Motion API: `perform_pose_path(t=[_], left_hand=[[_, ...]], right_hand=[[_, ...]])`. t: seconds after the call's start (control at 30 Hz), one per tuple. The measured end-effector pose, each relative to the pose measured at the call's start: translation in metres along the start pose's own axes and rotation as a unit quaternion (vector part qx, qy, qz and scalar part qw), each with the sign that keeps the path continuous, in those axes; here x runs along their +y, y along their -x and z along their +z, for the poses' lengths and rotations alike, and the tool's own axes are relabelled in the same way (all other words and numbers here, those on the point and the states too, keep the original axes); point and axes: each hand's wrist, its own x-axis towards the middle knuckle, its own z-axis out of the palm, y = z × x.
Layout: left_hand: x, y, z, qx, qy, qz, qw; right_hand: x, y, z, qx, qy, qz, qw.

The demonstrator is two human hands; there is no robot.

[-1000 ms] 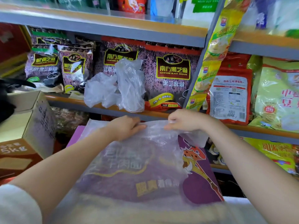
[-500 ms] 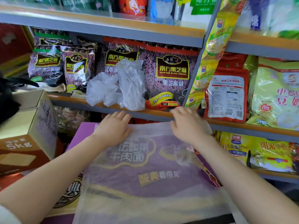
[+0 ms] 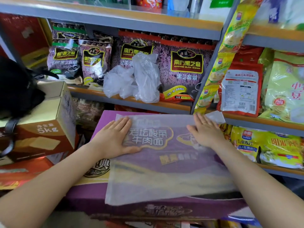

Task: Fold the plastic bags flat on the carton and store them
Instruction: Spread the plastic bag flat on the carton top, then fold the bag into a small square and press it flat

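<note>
A translucent plastic bag (image 3: 166,175) lies spread flat on the purple noodle carton (image 3: 105,120), its near edge hanging a little over the carton's front. My left hand (image 3: 115,137) presses flat on the bag's far left part, fingers straight. My right hand (image 3: 204,130) presses flat on its far right part, near a corner that sticks out past the carton. A crumpled bunch of clear plastic bags (image 3: 136,79) sits on the shelf behind the carton.
Shelves (image 3: 128,102) packed with black sesame packs (image 3: 186,66) and snack bags stand right behind and to the right. A brown 5kg carton (image 3: 44,127) with a black bag (image 3: 14,89) on it stands to the left.
Both hands let go of the bag's far edge, laid it down and slid apart across it. The bag went from lifted and wrinkled to flat on the carton.
</note>
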Motion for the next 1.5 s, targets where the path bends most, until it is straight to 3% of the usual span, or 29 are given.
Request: perform_pose_path(t=[0.07, 0.17, 0.3, 0.4, 0.57, 0.63, 0.7, 0.77, 0.83, 0.93, 1.03, 1.13, 1.2, 1.33, 1.5], left_hand=[[0.005, 0.016, -0.003, 0.026, -0.011, 0.056, 0.998], [0.023, 0.043, -0.002, 0.041, 0.061, 0.169, 0.983], [0.035, 0.068, 0.008, -0.004, 0.057, 0.19, 0.98], [0.024, 0.08, 0.015, -0.012, 0.028, 0.193, 0.981], [-0.001, 0.1, 0.025, 0.062, 0.012, 0.269, 0.961], [-0.002, 0.105, 0.025, 0.105, 0.012, 0.297, 0.949], [0.001, 0.11, 0.023, 0.132, 0.084, 0.3, 0.941], [0.001, 0.115, 0.021, 0.16, 0.232, 0.23, 0.932], [0.001, 0.118, 0.017, 0.155, 0.342, 0.116, 0.92], [0.001, 0.118, 0.011, 0.191, 0.405, 0.008, 0.894], [0.0, 0.119, 0.005, 0.202, 0.432, -0.039, 0.878], [-0.004, 0.113, -0.001, 0.226, 0.427, -0.071, 0.873], [-0.005, 0.103, -0.003, 0.242, 0.402, -0.089, 0.879], [-0.003, 0.08, -0.004, 0.256, 0.329, -0.158, 0.895], [0.002, 0.059, -0.001, 0.208, 0.187, -0.232, 0.932]], right_hand=[[-0.006, 0.014, -0.007, 0.013, 0.015, 0.019, 1.0], [-0.05, 0.056, -0.016, 0.083, -0.007, -0.118, 0.989], [-0.108, 0.109, -0.004, 0.038, -0.041, -0.259, 0.964], [-0.103, 0.122, 0.02, -0.007, -0.017, -0.24, 0.97], [-0.059, 0.136, 0.029, 0.049, -0.031, -0.122, 0.991], [-0.053, 0.145, 0.028, 0.114, -0.083, -0.112, 0.984], [-0.054, 0.159, 0.021, 0.132, -0.139, -0.146, 0.971], [-0.057, 0.175, 0.014, 0.082, -0.172, -0.192, 0.963], [-0.058, 0.188, 0.001, 0.022, -0.132, -0.198, 0.971], [-0.058, 0.189, -0.021, -0.014, -0.05, -0.188, 0.981], [-0.058, 0.175, -0.051, -0.038, -0.067, -0.189, 0.979], [-0.061, 0.145, -0.083, -0.106, -0.087, -0.175, 0.975], [-0.069, 0.117, -0.091, -0.111, -0.09, -0.195, 0.97], [-0.084, 0.061, -0.072, -0.069, -0.003, -0.191, 0.979], [-0.08, 0.034, -0.03, 0.006, -0.02, -0.163, 0.986]])
